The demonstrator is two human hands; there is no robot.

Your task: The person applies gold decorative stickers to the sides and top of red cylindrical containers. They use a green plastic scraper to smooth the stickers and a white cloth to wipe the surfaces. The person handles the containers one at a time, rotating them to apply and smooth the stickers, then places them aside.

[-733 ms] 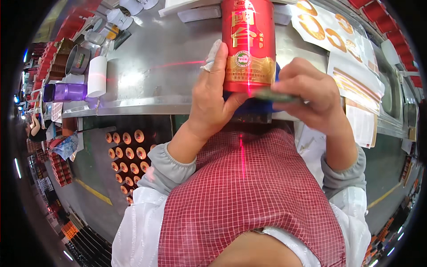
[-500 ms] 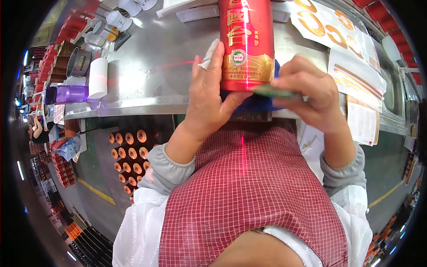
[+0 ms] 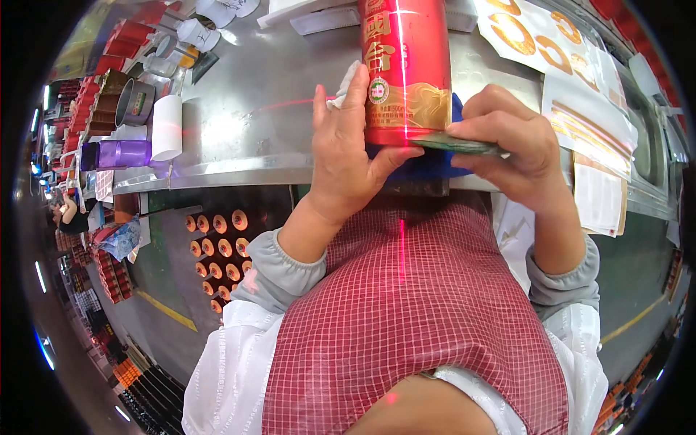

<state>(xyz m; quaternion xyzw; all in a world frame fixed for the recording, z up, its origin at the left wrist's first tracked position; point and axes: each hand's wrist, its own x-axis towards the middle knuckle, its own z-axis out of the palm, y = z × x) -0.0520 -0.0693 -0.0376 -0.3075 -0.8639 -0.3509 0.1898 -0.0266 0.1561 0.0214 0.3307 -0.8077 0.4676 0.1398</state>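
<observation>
A red cylindrical bottle with gold lettering and a gold band lies on its side on a blue support, its near end toward me. My left hand grips its left side, fingers along the wall and thumb under the near rim. A crumpled white cloth or tissue sits by those fingers. In my right hand is a flat green scraper-like piece, pinched between thumb and fingers. Its tip meets the bottle's near rim, close to my left thumb. A red light line runs down the bottle.
Sheets of gold decals lie at the right on the metal table. To the left stand a white roll, a purple tape roll and a grey metal cup. Several orange-topped items stand below the table edge.
The bottle has turned slightly, its lettering shifting toward my left hand. My right hand was blurred with motion and now looks steadier, with the green piece at the rim.
</observation>
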